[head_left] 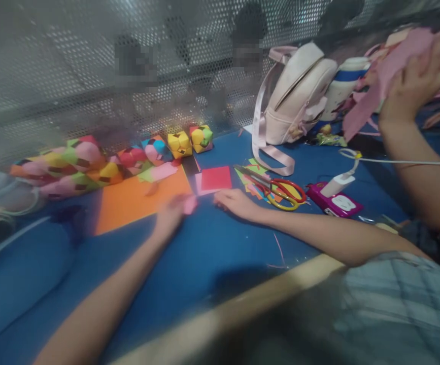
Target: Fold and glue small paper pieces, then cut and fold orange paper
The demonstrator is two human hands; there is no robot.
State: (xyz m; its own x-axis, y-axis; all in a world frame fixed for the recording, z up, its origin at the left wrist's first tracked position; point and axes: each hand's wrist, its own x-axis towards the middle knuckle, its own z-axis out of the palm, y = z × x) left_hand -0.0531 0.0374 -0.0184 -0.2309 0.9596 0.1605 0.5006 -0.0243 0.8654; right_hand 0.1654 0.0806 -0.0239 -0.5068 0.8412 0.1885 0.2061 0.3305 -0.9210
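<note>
My left hand [172,212] is closed on a small piece of pink paper [190,204], near the right edge of a large orange sheet [139,197]. Motion blurs its fingers. My right hand [235,203] rests on the blue table [204,253] with fingers curled, just below a stack of red paper [215,178] with pink paper under it; whether it holds anything is hidden. Right of it lie scissors [276,191] with red and yellow handles, over small coloured paper pieces [252,166]. Folded paper balls [179,144] in many colours line the back left.
A pale backpack [298,96] and a white bottle [347,81] stand at the back right. Nearby, another person's hand [413,83] touches pink material [379,91]. A purple device [334,200] with a white plug and cable lies right; a clear bag [6,195] sits far left.
</note>
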